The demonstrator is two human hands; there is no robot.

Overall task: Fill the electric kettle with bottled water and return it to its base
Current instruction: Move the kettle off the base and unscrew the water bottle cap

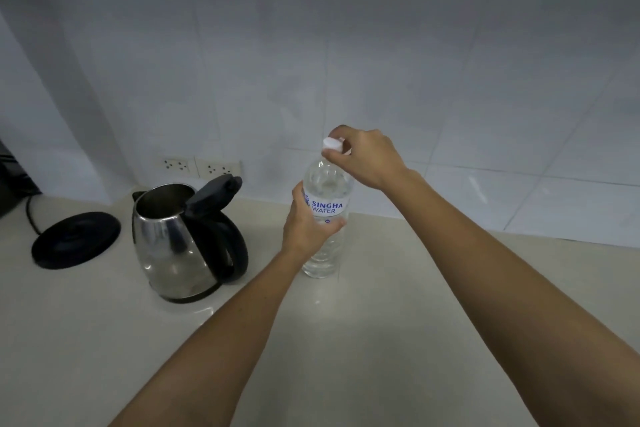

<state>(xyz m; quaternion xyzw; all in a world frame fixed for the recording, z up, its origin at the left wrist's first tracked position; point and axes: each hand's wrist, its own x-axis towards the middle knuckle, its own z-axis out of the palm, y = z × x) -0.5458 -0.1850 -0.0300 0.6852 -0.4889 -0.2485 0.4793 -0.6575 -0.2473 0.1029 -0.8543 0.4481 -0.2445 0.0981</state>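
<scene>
The round black base (76, 239) is lying flat on the pale counter (381, 322) just left of the kettle (166, 246), clear of it and not touching. Its cord (31, 215) is running further left of the kettle toward a dark appliance (10, 180) cut off at the frame edge.

The kettle is standing upright on the counter, off its base. Its black lid (213, 198) is standing open, tilted back above the handle, and the steel interior is showing. I cannot tell whether it is holding any water. Behind the kettle, two white wall sockets (202, 166) are sitting low on the tiled wall (346, 45).

Right of the kettle, near it but apart, the water bottle (327, 208) is standing upright on the counter and looking nearly full. My left hand (304, 225) is gripping it at the label, fingers curling round the far side and thumb on the near side. Above, my right hand (367, 156) is pinching the white cap (331, 144) between thumb and fingertips. The cap is sitting at the bottle's neck; whether it is seated or loosened, I cannot tell.
</scene>
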